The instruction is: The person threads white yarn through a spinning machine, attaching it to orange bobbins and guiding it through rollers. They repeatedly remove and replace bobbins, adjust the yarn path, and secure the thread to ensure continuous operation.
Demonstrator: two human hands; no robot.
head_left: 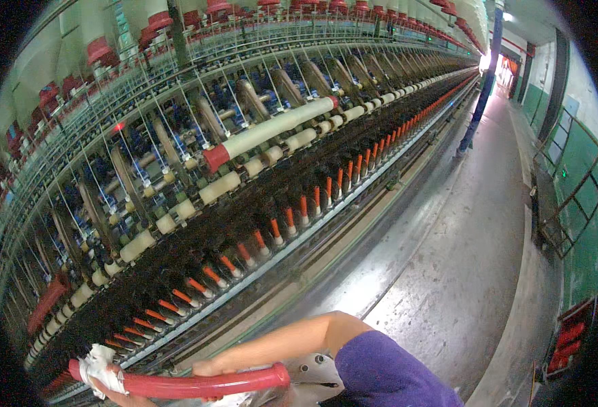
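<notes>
Low in the head view, a long red roving bobbin tube (pixel 204 384) lies across in front of me. My right hand (pixel 210 370) is closed around its middle, partly hidden behind it, with fingertips showing below. Near the tube's left end, my left hand (pixel 112 388) closes on white fluffy roving (pixel 99 366) that wraps the tube. Part of that hand is cut off by the picture's dark rim. Beyond my hands runs a long spinning frame (pixel 258 163). A bobbin wound with white roving (pixel 278 130), red at both ends, rests along its drafting rollers.
A row of orange-topped spindles (pixel 303 207) stretches along the frame's front rail. To the right lies a grey floor aisle (pixel 441 271), with a blue post (pixel 480 95) farther along. A metal rack (pixel 567 203) stands by the green wall, and red crates (pixel 570 339) sit lower right.
</notes>
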